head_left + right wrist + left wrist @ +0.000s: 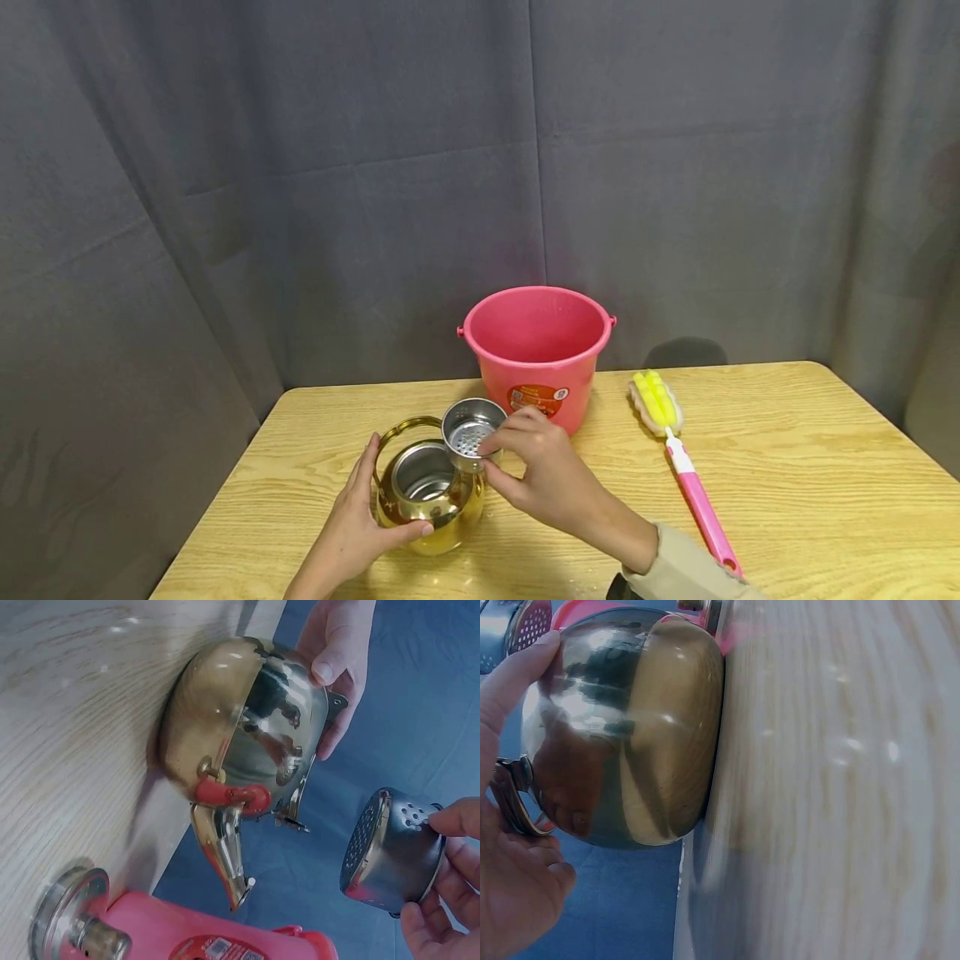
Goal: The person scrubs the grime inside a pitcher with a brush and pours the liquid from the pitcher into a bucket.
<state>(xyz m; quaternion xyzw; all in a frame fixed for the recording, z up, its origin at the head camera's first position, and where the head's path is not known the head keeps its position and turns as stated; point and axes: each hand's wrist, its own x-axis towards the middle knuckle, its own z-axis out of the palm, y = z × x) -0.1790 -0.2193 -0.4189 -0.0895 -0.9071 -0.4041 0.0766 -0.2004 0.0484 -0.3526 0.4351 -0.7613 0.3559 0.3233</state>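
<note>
A gold, shiny teapot (438, 517) stands upright on the table with its top uncovered. My left hand (358, 521) grips it from the left, thumb on the body and fingers around the handle (517, 799). Pinched at the rim by my right hand (543, 467) is a steel strainer cup (471, 429), perforated at the bottom and low on its wall. In the head view this strainer hangs beside the pot's round opening (424, 471). The right wrist view shows it apart from the pot, and also the spout (221, 851).
A pink bucket (555, 379) stands behind the teapot. To the right lies a brush (693, 483) with a yellow sponge head and pink handle. A metal lid (71, 915) sits on the table near the bucket. Grey curtain (412, 192) hangs behind the table (787, 450).
</note>
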